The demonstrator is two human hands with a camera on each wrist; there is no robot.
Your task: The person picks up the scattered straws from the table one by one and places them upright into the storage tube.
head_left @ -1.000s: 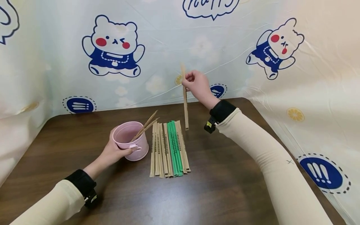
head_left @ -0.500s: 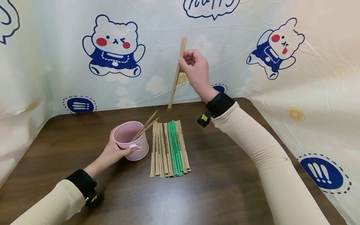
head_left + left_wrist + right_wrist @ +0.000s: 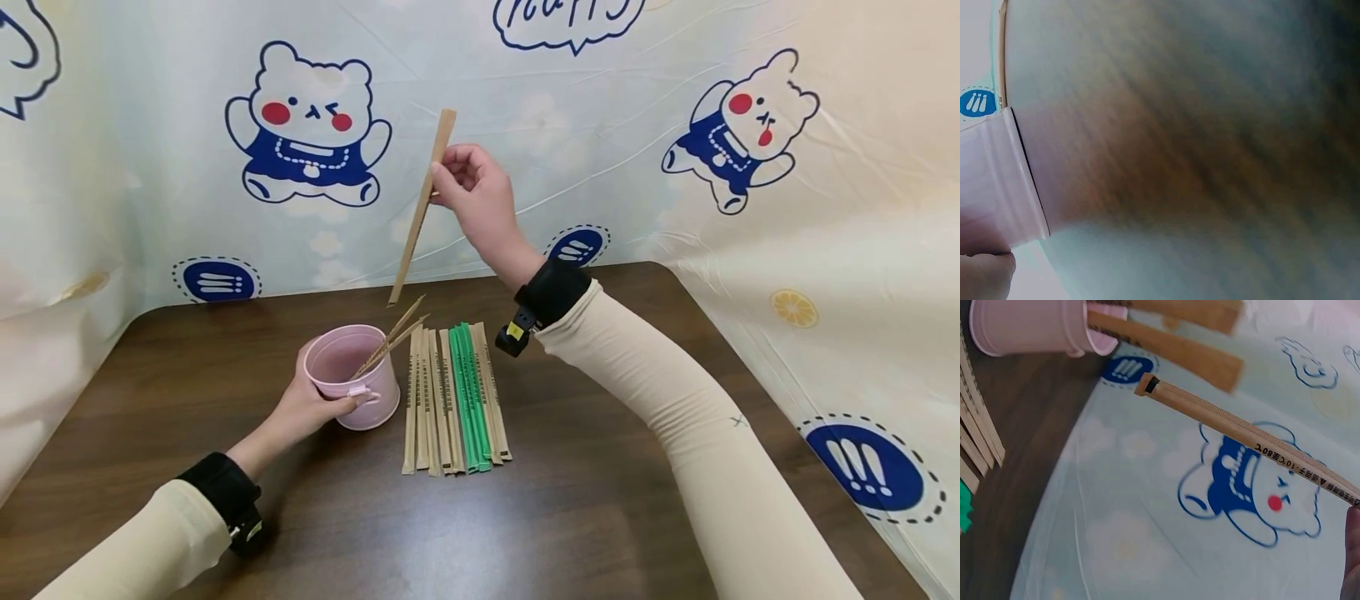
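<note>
Brown wrapped stick (image 3: 413,232) aloft, tilted, its lower end near the two sticks (image 3: 1175,351) leaning in the pink bucket (image 3: 384,393). We judge a snag possible: the leaning pair stands close to that end, so a low pass could knock them askew. Right hand (image 3: 477,196) pinches it narrowly above mid-length; most of it hangs below the pinch. Left hand (image 3: 306,402) grips the bucket's side. Beside it we note a brown-and-green row (image 3: 467,400).

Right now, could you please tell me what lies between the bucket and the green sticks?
Several brown sticks lie on the table between the bucket and the green sticks, as the head view shows.
</note>
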